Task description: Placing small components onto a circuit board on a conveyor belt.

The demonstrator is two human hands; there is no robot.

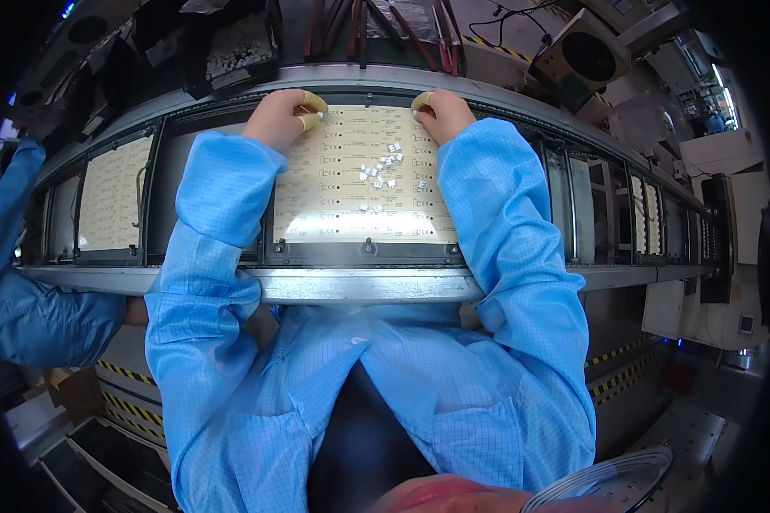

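A cream-coloured circuit board panel (316,205), printed with repeated rows of markings, lies in a dark frame in front of me. Small white connectors (379,184) are scattered loosely over its middle and right part. At the panel's far left corner my left hand (284,116), with yellow finger cots, pinches a small white connector (322,114). Near the far right corner my right hand (446,115), also wearing finger cots, has its thumb and finger together on a small white connector (416,114), mostly covered by the fingertips.
A metal rail (368,285) runs along the near side of the conveyor. Another framed panel (111,197) sits to the left, beside a co-worker's blue sleeve (8,197). Beyond the line stands a dark bin (198,60) holding white parts; a box with a round fan (586,53) is far right.
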